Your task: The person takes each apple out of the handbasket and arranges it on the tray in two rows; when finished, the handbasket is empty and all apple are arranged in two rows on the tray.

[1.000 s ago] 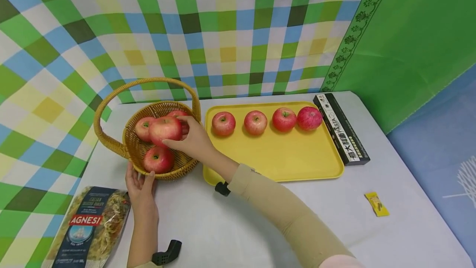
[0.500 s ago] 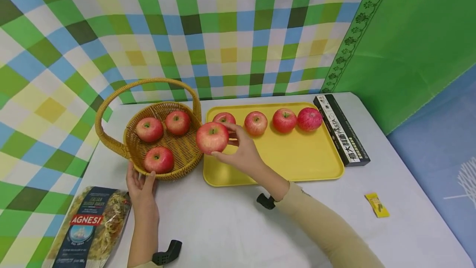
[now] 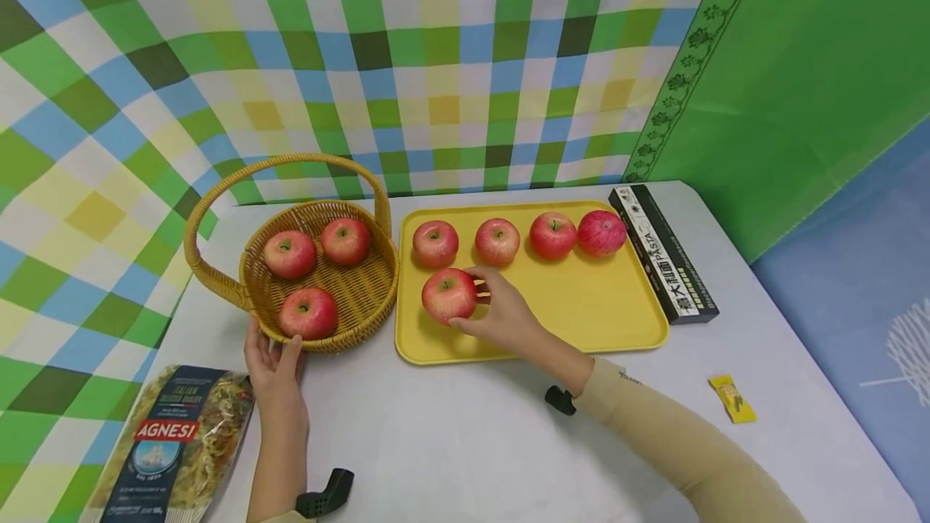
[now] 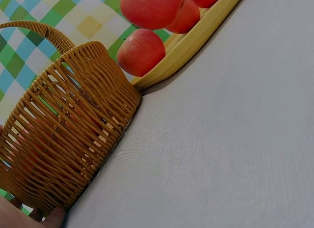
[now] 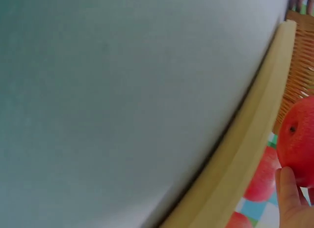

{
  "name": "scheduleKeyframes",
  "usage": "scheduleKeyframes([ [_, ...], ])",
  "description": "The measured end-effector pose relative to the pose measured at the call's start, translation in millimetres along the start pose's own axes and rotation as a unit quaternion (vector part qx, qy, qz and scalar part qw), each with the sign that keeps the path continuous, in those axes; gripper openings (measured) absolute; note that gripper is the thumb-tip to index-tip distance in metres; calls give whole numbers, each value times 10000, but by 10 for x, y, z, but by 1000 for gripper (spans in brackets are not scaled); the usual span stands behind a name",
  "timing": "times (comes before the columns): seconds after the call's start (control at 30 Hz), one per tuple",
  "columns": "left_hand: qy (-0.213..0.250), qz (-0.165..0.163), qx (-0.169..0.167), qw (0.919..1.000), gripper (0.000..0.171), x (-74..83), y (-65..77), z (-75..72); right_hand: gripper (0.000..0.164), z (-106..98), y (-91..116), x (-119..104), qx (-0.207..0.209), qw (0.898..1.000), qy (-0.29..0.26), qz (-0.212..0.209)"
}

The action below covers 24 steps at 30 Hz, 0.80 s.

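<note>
- We see one red apple (image 3: 449, 295) held stem-up over the yellow tray (image 3: 588, 317), left part.
- We count four apples (image 3: 552, 236) rowed along its far side.
- We note three more apples (image 3: 291, 254) inside the brown wicker basket (image 3: 365, 290), arched handle (image 3: 291, 158) up.

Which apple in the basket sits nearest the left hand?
The front apple, by the near rim of the basket, beside the left hand; the back-left apple and back-right apple sit farther from it.
</note>
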State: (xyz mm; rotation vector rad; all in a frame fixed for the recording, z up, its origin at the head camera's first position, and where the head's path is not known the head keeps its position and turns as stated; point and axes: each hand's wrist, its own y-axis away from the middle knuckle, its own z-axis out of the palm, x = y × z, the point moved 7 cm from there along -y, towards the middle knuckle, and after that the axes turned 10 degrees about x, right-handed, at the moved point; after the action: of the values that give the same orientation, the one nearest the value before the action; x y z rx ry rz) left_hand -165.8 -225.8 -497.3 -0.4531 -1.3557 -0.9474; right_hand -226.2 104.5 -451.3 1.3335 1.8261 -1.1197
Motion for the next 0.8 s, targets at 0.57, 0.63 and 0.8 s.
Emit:
scheduleKeyframes([
  [0.57, 37, 27, 15, 10000, 75, 7, 1, 5, 75, 179, -52, 124, -344, 9983, 357, 321],
  [0.63, 65, 38, 29, 10000, 75, 3, -6, 1, 74, 195, -53, 137, -417, 9979, 333, 374],
  [0.8, 33, 65, 46, 10000, 75, -7, -9, 1, 72, 233, -47, 138, -589, 9971, 325, 351],
])
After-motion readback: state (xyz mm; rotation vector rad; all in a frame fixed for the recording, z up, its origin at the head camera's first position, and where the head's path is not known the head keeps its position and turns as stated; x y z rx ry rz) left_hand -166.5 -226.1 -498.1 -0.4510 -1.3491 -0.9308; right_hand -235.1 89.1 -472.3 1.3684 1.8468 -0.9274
